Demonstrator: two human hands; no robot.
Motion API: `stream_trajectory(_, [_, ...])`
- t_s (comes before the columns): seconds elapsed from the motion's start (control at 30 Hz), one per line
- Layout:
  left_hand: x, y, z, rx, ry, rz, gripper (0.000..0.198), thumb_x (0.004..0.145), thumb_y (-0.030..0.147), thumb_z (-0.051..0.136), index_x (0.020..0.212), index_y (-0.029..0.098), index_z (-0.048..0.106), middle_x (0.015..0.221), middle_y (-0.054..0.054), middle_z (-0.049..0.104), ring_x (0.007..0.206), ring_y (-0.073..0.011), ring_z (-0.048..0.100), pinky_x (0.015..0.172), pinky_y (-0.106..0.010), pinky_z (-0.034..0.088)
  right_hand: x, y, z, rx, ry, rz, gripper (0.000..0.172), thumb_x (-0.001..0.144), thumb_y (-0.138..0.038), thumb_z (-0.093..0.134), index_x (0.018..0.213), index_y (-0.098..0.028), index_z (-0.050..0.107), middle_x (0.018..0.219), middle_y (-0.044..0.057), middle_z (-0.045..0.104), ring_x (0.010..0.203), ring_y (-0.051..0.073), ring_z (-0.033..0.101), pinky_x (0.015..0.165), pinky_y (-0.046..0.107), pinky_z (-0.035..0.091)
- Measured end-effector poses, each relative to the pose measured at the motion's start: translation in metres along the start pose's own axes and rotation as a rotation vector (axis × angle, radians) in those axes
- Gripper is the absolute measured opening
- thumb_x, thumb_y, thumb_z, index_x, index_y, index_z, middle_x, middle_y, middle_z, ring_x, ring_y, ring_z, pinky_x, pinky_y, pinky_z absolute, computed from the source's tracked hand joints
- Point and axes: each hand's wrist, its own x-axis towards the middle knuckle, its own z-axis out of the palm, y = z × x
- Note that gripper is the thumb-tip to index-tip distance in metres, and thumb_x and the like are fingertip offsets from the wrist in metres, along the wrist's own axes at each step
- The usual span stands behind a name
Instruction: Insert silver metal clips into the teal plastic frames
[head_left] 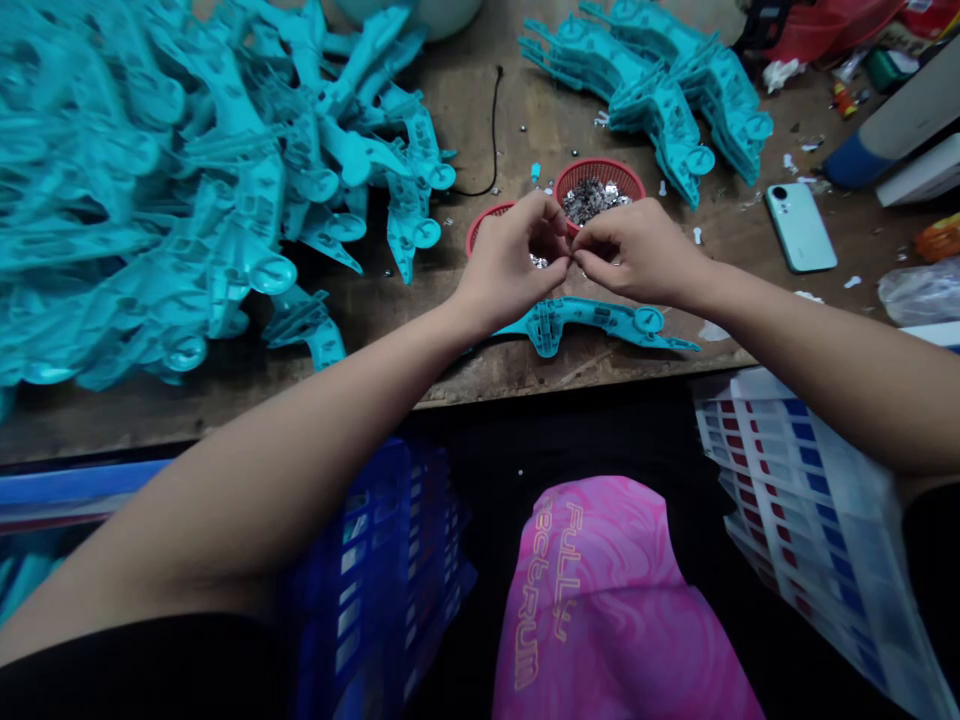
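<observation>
My left hand (pixel 510 262) and my right hand (pixel 637 250) meet above the wooden workbench (pixel 517 370), their fingertips pinched together. Anything small between them is hidden by my fingers. A red plastic basket (pixel 600 180) of small silvery metal pieces stands just beyond my right fingers, and a second red basket (pixel 487 222) sits partly hidden behind my left hand. Directly below my hands lies a single teal moulded plastic part (pixel 585 318). A large heap of similar teal parts (pixel 165 200) fills the left of the bench, with a smaller stack (pixel 652 95) at the back.
Loose metal bits and a black cable (pixel 491 130) lie on the bench. A pale green smartphone (pixel 801 228) and scattered scraps sit to the right. Below the bench edge are a blue plastic crate (pixel 375 580), pink fabric (pixel 600 600) and printed sheets (pixel 810 520).
</observation>
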Motion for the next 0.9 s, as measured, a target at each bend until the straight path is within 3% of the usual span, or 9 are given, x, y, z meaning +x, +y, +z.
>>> stream_trajectory(0.17, [-0.001, 0.01, 0.0, 0.022, -0.022, -0.002, 0.033, 0.099, 0.027, 0.093, 0.122, 0.03, 0.07, 0.109, -0.005, 0.082, 0.107, -0.0298, 0.088, 0.109, -0.052, 0.077, 0.0, -0.003, -0.007, -0.035, -0.084, 0.028, 0.02, 0.115, -0.038, 0.081, 0.107, -0.025, 0.093, 0.097, 0.009, 0.086, 0.09, 0.029, 0.074, 0.093, 0.047, 0.055])
stream_trajectory(0.37, [-0.003, 0.025, -0.005, 0.045, -0.07, -0.047, 0.042, 0.091, 0.018, 0.089, 0.126, 0.03, 0.07, 0.103, -0.003, 0.081, 0.117, -0.0321, 0.09, 0.11, -0.049, 0.075, -0.001, 0.0, -0.003, -0.011, -0.12, -0.033, 0.022, 0.111, -0.033, 0.074, 0.108, -0.025, 0.095, 0.09, 0.006, 0.084, 0.091, 0.03, 0.073, 0.095, 0.047, 0.056])
stream_trajectory(0.6, [0.0, 0.029, -0.01, 0.034, -0.125, -0.045, 0.045, 0.086, 0.016, 0.092, 0.123, 0.03, 0.072, 0.102, -0.002, 0.082, 0.116, -0.0335, 0.092, 0.114, -0.05, 0.075, -0.002, 0.003, -0.001, -0.022, -0.153, -0.045, 0.023, 0.111, -0.036, 0.076, 0.106, -0.024, 0.094, 0.089, 0.007, 0.084, 0.088, 0.029, 0.072, 0.092, 0.045, 0.054])
stream_trajectory(0.9, [-0.001, 0.038, -0.011, 0.089, -0.11, -0.024, 0.041, 0.09, 0.016, 0.093, 0.121, 0.029, 0.068, 0.105, -0.003, 0.082, 0.108, -0.0307, 0.09, 0.107, -0.047, 0.076, -0.005, -0.003, -0.001, 0.002, -0.082, -0.048, 0.022, 0.11, -0.033, 0.075, 0.095, -0.024, 0.089, 0.083, 0.005, 0.079, 0.083, 0.025, 0.069, 0.089, 0.043, 0.052])
